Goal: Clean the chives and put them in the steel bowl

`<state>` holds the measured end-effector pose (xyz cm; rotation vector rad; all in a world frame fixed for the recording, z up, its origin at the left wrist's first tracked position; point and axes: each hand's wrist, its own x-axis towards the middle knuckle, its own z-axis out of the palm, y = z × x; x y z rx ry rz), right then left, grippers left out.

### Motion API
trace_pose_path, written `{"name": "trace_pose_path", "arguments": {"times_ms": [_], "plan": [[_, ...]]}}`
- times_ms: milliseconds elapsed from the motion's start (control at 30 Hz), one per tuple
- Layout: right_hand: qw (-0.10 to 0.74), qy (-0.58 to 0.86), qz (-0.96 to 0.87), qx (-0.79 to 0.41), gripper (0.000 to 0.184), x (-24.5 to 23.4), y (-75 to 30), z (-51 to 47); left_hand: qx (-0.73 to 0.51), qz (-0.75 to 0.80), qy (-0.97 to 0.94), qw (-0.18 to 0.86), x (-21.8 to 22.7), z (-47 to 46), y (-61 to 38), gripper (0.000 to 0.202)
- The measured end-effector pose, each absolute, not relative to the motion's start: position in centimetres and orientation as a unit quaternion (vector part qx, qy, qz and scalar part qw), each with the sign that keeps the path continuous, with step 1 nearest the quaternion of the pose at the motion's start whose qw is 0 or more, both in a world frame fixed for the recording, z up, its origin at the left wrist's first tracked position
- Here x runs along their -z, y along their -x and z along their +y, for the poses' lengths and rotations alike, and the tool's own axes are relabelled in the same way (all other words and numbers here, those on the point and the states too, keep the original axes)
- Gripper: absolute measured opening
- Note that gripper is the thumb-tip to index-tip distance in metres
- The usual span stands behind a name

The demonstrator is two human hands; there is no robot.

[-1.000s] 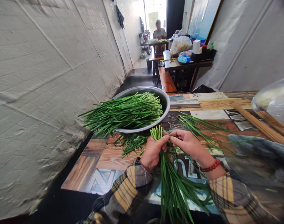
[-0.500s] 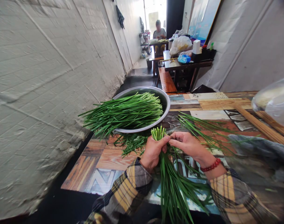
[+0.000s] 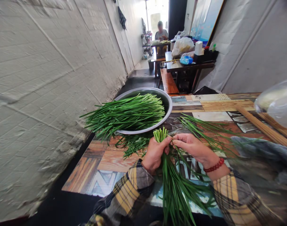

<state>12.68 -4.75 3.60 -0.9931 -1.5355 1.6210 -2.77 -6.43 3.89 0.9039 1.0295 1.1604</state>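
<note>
My left hand [image 3: 154,153] is closed round a bunch of green chives [image 3: 173,185], cut ends pointing up and the leaves hanging down toward me. My right hand [image 3: 191,145], with a red bead bracelet at the wrist, pinches at a single chive stalk right beside the top of the bunch, fingertips touching my left thumb. Just beyond my hands a round metal basin [image 3: 165,99] holds a thick pile of chives [image 3: 124,114] whose tips spill over its left rim.
Loose chives [image 3: 200,125] lie on the patterned table [image 3: 105,163] to the right of the basin. A plastic bag [image 3: 277,100] and wooden sticks [image 3: 261,125] sit at far right. A plastered wall runs along the left. Far back, a person sits at a cluttered table [image 3: 188,64].
Almost nothing has moved. My right fingers have shifted slightly at the top of the bunch.
</note>
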Motion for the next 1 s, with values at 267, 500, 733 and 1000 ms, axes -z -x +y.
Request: {"name": "trace_pose_path", "arguments": {"times_ms": [267, 500, 733, 1000], "plan": [[0.345, 0.370, -0.578, -0.640, 0.041, -3.56, -12.76, -4.64, -0.502, 0.445, -0.404, 0.622, -3.82, -6.38, 2.80, 0.031], [0.352, 0.347, -0.566, -0.660, 0.034, -3.13, -12.93, -4.57, -0.503, 0.436, -0.407, 0.626, -3.57, -6.36, 2.89, 0.029], [0.356, 0.391, -0.572, -0.627, 0.032, -3.31, -13.02, -4.50, -0.518, 0.450, -0.373, 0.624, -3.67, -6.33, 2.75, 0.027], [0.358, 0.416, -0.625, -0.555, 0.028, -3.25, -12.78, -4.42, -0.507, 0.449, -0.384, 0.627, -3.62, -6.42, 2.83, 0.030]]}}
